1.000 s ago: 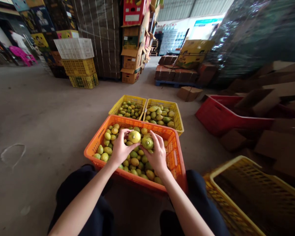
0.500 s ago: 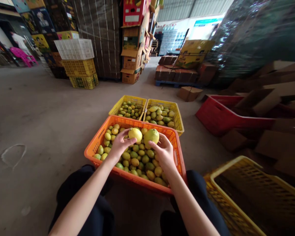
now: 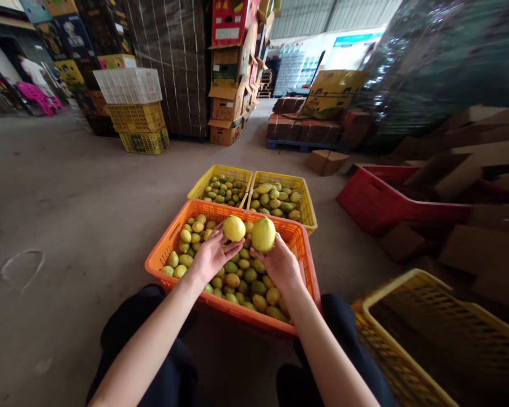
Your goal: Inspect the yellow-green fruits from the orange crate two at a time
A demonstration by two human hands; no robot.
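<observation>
My left hand (image 3: 214, 255) holds a smaller yellow lemon (image 3: 234, 229) on its fingertips. In my right hand (image 3: 280, 261) rests a larger yellow-green lemon (image 3: 263, 234), just to the right of the first one. Both fruits are apart, above an orange crate (image 3: 237, 312) full of yellow and green lemons (image 3: 232, 280). Behind it, touching side by side, stand a left yellow crate (image 3: 201, 180) with small greenish fruit and a right yellow crate (image 3: 309, 209) with larger fruit.
At the lower right is a yellow crate (image 3: 401, 280). A red crate (image 3: 365, 200) with cardboard lies at the right. Stacked crates (image 3: 138, 116) and cartons (image 3: 227, 107) stand behind. A person (image 3: 34, 70) is far left, by a pink chair (image 3: 40, 96).
Both hands have turned palm up with the fingers more spread under the lemons. The right lemon has rotated and now stands more upright.
</observation>
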